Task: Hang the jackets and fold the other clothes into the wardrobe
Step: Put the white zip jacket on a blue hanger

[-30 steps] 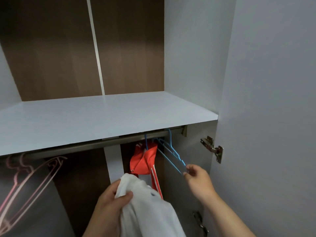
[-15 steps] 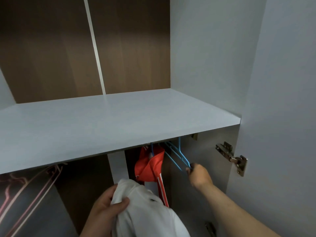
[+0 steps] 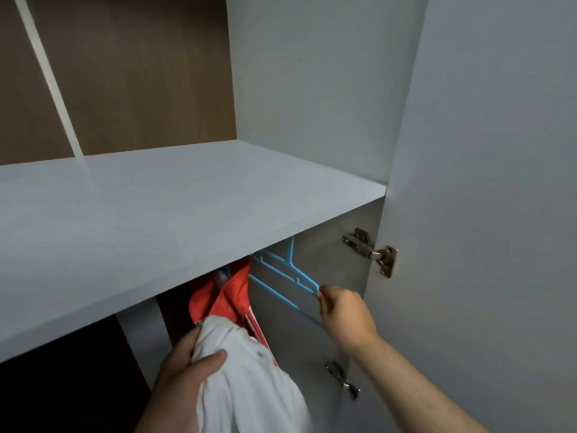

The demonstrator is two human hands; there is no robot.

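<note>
Pinching the near tip of a blue hanger [image 3: 288,278], my right hand [image 3: 346,310] is reaching under the front edge of the wardrobe shelf [image 3: 187,214], close to its right corner, beside the open door [image 3: 484,214] and its upper hinge [image 3: 371,253]. My left hand [image 3: 184,373] is gripping a bunched white garment [image 3: 249,382] low in the middle of my view, thumb and fingers curled into the cloth. Just left of the blue hanger, a red jacket [image 3: 231,295] is hanging below the shelf; the rail itself is hidden from me. I am judging one jacket as hung and the white garment as waiting for this hanger, which is not yet lifted free. Folded clothes are not appearing in my view, so I am judging the folding as yet to come.
</note>
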